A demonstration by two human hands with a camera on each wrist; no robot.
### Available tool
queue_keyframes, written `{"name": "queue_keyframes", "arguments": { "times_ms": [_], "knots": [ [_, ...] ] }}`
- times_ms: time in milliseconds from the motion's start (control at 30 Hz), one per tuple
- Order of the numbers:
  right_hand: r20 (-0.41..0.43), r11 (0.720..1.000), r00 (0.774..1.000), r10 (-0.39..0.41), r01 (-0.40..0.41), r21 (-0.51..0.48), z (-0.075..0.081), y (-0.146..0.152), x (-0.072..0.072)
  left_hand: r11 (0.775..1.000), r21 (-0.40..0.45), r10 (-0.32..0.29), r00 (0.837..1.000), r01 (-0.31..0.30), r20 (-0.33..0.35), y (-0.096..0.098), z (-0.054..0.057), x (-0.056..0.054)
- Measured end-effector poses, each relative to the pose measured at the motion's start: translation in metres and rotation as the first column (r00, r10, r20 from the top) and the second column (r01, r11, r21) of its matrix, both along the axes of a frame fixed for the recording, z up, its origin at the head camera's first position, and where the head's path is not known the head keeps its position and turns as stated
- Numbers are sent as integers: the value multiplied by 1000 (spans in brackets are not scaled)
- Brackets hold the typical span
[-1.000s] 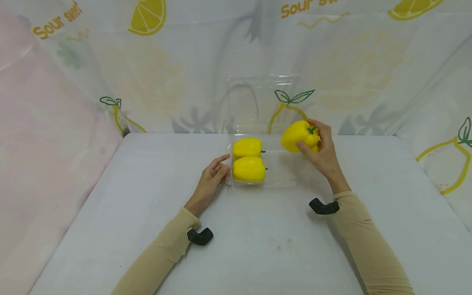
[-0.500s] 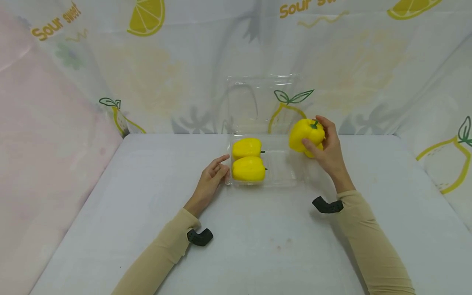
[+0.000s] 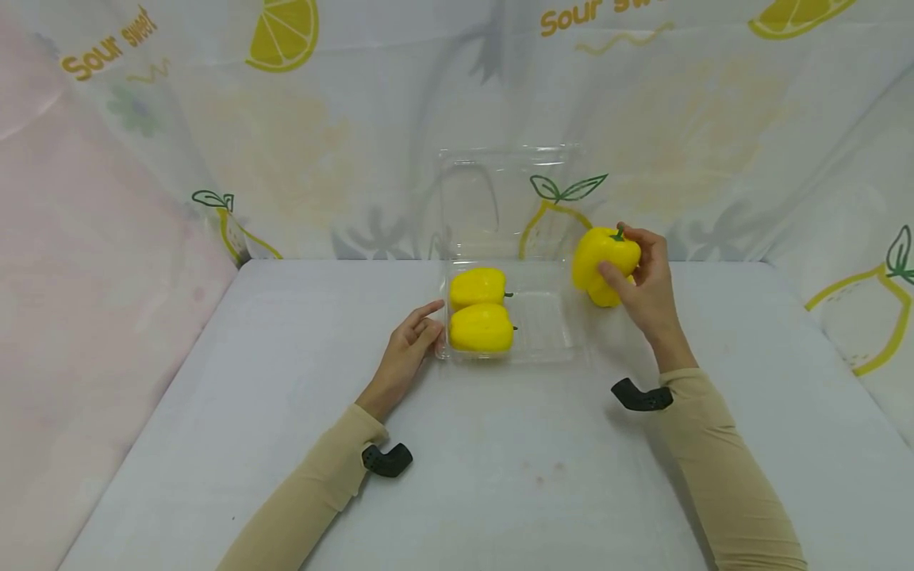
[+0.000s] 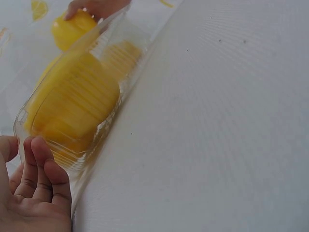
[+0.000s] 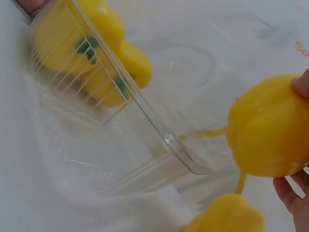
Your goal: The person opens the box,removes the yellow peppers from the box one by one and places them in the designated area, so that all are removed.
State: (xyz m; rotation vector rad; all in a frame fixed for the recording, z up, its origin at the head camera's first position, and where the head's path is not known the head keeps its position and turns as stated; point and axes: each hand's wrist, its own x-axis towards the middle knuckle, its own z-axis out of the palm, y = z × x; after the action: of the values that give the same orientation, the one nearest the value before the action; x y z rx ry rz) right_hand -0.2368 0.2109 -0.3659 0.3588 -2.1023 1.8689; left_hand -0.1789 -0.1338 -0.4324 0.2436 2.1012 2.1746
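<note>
My right hand (image 3: 648,289) grips a yellow bell pepper (image 3: 598,252), thumb on its near side, off the right side of a clear plastic clamshell box (image 3: 546,321). Behind and below this pepper, another yellow pepper (image 5: 227,217) shows partly in the right wrist view. Two yellow peppers lie side by side in the box's left part, a rear one (image 3: 477,287) and a front one (image 3: 481,328), stems to the right. Against the left wall of the box, the fingertips of my left hand (image 3: 405,349) touch the plastic, fingers slightly bent.
The box's transparent lid (image 3: 471,206) stands raised at the back, before a white curtain (image 3: 385,119) with lemon prints. A white cloth covers the table (image 3: 457,476). Black wrist devices sit on the left cuff (image 3: 387,460) and right cuff (image 3: 641,395).
My right hand has moved rightward with its pepper, away from above the box, and turned it so the stem points up. The left hand and the two boxed peppers stay put.
</note>
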Motion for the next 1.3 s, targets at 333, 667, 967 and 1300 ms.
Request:
{"name": "queue_keyframes", "arguments": {
  "times_ms": [333,667,967,1300],
  "knots": [
    [50,994,995,-88,84,70,2,12,0,1000,11,-4,1000,4,-7,0,-2,0],
    [24,998,998,-62,62,-21,1,16,-3,1000,5,0,1000,0,-4,0,-4,0],
    [69,993,991,-112,115,-31,3,24,-5,1000,10,-5,1000,5,-14,0,-2,-1],
    [81,989,986,-147,149,-23,6,28,-3,1000,18,4,1000,-4,-15,0,-2,-1]
  ]
}}
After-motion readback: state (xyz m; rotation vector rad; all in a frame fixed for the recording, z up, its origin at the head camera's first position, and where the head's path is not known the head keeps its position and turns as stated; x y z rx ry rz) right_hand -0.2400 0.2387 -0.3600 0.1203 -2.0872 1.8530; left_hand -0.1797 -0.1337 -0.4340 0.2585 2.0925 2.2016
